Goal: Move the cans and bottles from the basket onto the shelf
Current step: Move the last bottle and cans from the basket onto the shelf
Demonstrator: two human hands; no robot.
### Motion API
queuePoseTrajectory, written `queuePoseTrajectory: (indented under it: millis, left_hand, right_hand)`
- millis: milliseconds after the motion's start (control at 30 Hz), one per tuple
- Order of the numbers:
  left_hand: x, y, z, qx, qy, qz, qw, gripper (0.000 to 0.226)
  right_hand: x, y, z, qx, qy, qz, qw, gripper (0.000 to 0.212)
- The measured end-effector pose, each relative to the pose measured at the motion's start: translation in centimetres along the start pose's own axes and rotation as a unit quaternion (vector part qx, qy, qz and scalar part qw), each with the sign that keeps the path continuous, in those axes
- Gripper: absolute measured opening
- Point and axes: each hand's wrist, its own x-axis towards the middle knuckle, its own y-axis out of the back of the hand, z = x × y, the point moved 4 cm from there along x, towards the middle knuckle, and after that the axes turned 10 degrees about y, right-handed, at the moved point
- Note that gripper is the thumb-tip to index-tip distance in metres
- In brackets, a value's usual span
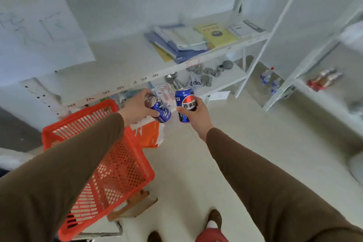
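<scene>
While both brown-sleeved arms reached forward, each of the hands held a blue Pepsi can above the floor in front of the white shelf unit (196,61). The left hand (137,107) curled its fingers round a tilted Pepsi can (160,111), silver top pointing up and left, just above the far corner of the red basket (110,155). The right hand (196,113) gripped an upright Pepsi can (184,104) just right of the first; its red, white and blue globe faced the camera with the letters "SI" above and Chinese characters across the middle. The two cans sat close together without clearly touching.

The basket, a red plastic mesh one, stood on a wooden stool (135,202) to the left, and its inside was largely hidden by the left arm. Beyond the cans, the shelf edge carried small number tags reading 385, 393 and 388, and a higher row read 242, 240, 239, 238, 237. On the shelf above the cans lay blue folders (176,45) and a yellow booklet (216,33); metal lids (208,73) lay on the lower shelf. Water bottles (268,78) stood further right of the unit.
</scene>
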Motion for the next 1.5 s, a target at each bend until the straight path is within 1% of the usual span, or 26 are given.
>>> queuePoseTrajectory:
  millis: [100, 167, 233, 300, 333, 433, 467, 567, 600, 767, 833, 900, 967, 1000, 1067, 1133, 1267, 1367, 1433, 1500]
  left_hand:
    - [1.5, -5.8, 7.7, 0.010, -0.045, -0.043, 0.998, 0.066]
    - [2.3, -10.5, 12.8, 0.001, -0.068, -0.075, 0.995, 0.064]
    - [2.7, -15.7, 17.9, -0.020, -0.089, -0.102, 0.991, 0.052]
    - [2.8, -21.3, 22.9, -0.043, -0.106, -0.136, 0.984, 0.035]
    - [2.9, -24.4, 25.3, -0.051, -0.111, -0.155, 0.980, 0.031]
    - [2.7, -33.5, 32.4, -0.075, -0.113, -0.213, 0.968, 0.045]
    - [2.5, -36.4, 34.7, -0.081, -0.114, -0.228, 0.964, 0.045]
    - [2.0, -44.5, 40.7, -0.090, -0.122, -0.278, 0.949, 0.032]
    - [1.9, -47.0, 42.6, -0.086, -0.127, -0.290, 0.945, 0.032]
    - [2.0, -58.8, 50.8, -0.071, -0.149, -0.321, 0.933, 0.044]
    - [2.6, -63.2, 53.9, -0.080, -0.153, -0.333, 0.927, 0.048]
    - [3.4, -67.6, 57.1, -0.098, -0.159, -0.348, 0.919, 0.059]
    - [4.0, -72.1, 60.4, -0.119, -0.157, -0.372, 0.907, 0.072]
    - [4.3, -74.4, 62.1, -0.128, -0.153, -0.384, 0.901, 0.071]
    - [4.7, -78.8, 65.3, -0.134, -0.142, -0.404, 0.894, 0.059]
    - [4.3, -83.1, 68.9, -0.128, -0.140, -0.426, 0.885, 0.053]
    - [2.0, -91.4, 74.9, -0.143, -0.127, -0.467, 0.864, 0.056]
    - [0.7, -97.9, 78.6, -0.144, -0.118, -0.475, 0.860, 0.064]
    - [0.0, -102.1, 81.1, -0.134, -0.117, -0.481, 0.858, 0.060]
    - [-0.5, -106.1, 83.3, -0.126, -0.124, -0.479, 0.860, 0.053]
  right_hand:
    - [-0.3, 8.6, -1.2, 0.013, 0.004, 0.074, 0.997, 0.054]
    - [-0.9, 15.1, -1.7, 0.027, 0.012, 0.127, 0.992, 0.050]
    - [-1.7, 22.0, -2.0, 0.046, 0.017, 0.179, 0.983, 0.048]
    - [-2.8, 29.3, -2.2, 0.060, 0.021, 0.227, 0.972, 0.048]
    - [-3.4, 33.0, -2.2, 0.065, 0.025, 0.247, 0.967, 0.048]
    - [-5.6, 43.5, -2.3, 0.067, 0.032, 0.294, 0.953, 0.052]
    - [-6.3, 46.8, -2.4, 0.067, 0.034, 0.307, 0.949, 0.055]
    - [-8.2, 55.3, -2.1, 0.069, 0.039, 0.346, 0.935, 0.053]
    - [-8.7, 57.8, -1.9, 0.073, 0.040, 0.359, 0.930, 0.052]
    - [-9.8, 68.7, -0.2, 0.098, 0.045, 0.413, 0.904, 0.049]
    - [-9.5, 73.1, 0.7, 0.108, 0.046, 0.436, 0.892, 0.054]
    - [-9.1, 77.4, 1.4, 0.113, 0.042, 0.455, 0.883, 0.062]
    - [-8.5, 81.8, 2.1, 0.111, 0.042, 0.471, 0.874, 0.061]
    - [-8.3, 84.0, 2.4, 0.111, 0.038, 0.478, 0.871, 0.060]
    - [-8.2, 88.2, 2.9, 0.121, 0.029, 0.496, 0.859, 0.059]
    - [-8.4, 92.4, 3.1, 0.131, 0.027, 0.515, 0.847, 0.059]
    - [-9.9, 100.8, 3.4, 0.145, 0.026, 0.548, 0.823, 0.046]
    - [-11.1, 107.3, 4.0, 0.151, 0.019, 0.565, 0.811, 0.046]
    - [-11.6, 112.0, 4.8, 0.148, 0.016, 0.569, 0.809, 0.044]
    - [-11.8, 116.6, 5.5, 0.143, 0.011, 0.566, 0.812, 0.046]
